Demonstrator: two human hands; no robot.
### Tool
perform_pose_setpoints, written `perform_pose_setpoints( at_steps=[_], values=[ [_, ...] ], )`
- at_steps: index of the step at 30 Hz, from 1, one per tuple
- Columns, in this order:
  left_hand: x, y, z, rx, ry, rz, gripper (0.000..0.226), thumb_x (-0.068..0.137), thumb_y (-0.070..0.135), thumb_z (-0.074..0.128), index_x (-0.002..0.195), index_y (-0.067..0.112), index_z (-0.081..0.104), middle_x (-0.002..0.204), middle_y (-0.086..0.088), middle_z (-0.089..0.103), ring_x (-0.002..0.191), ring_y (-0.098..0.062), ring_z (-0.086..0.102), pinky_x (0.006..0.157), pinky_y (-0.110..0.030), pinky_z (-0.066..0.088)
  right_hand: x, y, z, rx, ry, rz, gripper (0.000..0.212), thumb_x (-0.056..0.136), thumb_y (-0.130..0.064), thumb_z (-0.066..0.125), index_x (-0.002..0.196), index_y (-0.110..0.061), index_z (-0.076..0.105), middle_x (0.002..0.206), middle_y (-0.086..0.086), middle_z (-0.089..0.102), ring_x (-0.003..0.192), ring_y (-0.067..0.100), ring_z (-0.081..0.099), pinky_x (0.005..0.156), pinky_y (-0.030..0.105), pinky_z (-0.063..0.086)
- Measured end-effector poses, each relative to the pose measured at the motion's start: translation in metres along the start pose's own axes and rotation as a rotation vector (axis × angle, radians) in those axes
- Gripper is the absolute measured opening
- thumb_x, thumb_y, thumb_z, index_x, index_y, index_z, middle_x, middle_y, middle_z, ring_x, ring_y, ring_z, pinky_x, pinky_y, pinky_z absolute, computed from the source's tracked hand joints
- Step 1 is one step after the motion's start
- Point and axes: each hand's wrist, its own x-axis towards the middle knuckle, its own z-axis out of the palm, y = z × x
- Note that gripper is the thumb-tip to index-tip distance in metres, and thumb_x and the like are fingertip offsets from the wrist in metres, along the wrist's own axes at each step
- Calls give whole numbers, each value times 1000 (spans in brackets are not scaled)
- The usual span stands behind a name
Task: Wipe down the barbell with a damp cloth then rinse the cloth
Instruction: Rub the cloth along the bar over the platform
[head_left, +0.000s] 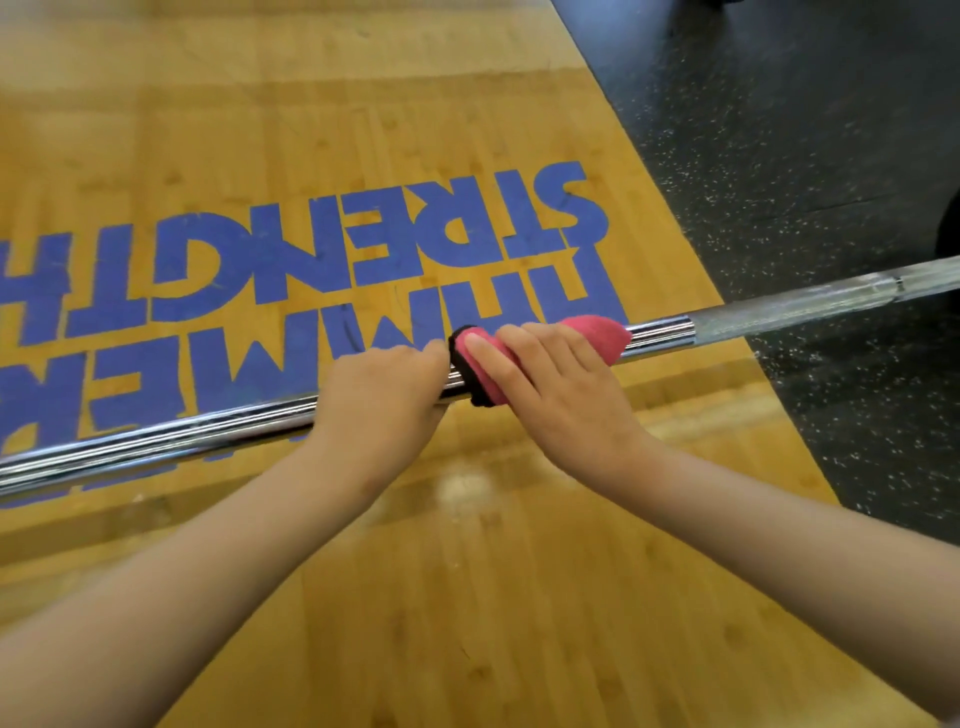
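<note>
A chrome barbell (171, 441) runs across the view from lower left to upper right, held above the floor. Its right part turns dull and knurled (779, 312). A pink cloth with a black edge (597, 335) is wrapped over the bar near the middle. My right hand (556, 384) lies over the cloth with its fingers curled round it and the bar. Just to the left, my left hand (384, 395) grips the bare bar, touching the cloth's black edge.
Below the bar lies a wooden lifting platform (467, 597) with large blue lettering (311, 249). Black speckled rubber flooring (805, 130) borders it on the right. A dark round shape (948, 228) shows at the right edge.
</note>
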Motion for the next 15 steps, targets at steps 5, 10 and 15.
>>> perform_pose_setpoints(
  at_steps=[5, 10, 15],
  values=[
    [23, -11, -17, -275, -451, 17, 36, 88, 54, 57, 82, 20, 48, 69, 6, 49, 67, -17, 49, 56, -28, 37, -35, 58, -14, -67, -75, 113, 55, 86, 0, 62, 137, -9, 43, 113, 13, 60, 103, 32, 54, 94, 40, 39],
    [47, -31, -19, -637, -947, -30, 41, 81, 47, 69, 84, 8, 55, 64, -9, 60, 52, -21, 54, 54, -29, 45, -42, 68, -36, -14, -199, 179, 54, 87, -14, 58, 139, -9, 45, 122, 14, 57, 114, 32, 49, 98, 41, 36],
    [22, -14, -25, -295, -551, -77, 32, 86, 51, 61, 81, 23, 47, 72, 6, 57, 66, -16, 55, 54, -27, 36, -39, 40, -45, -5, -175, 264, 50, 86, -15, 62, 135, -8, 53, 125, 19, 56, 110, 35, 46, 83, 48, 41]
  ],
)
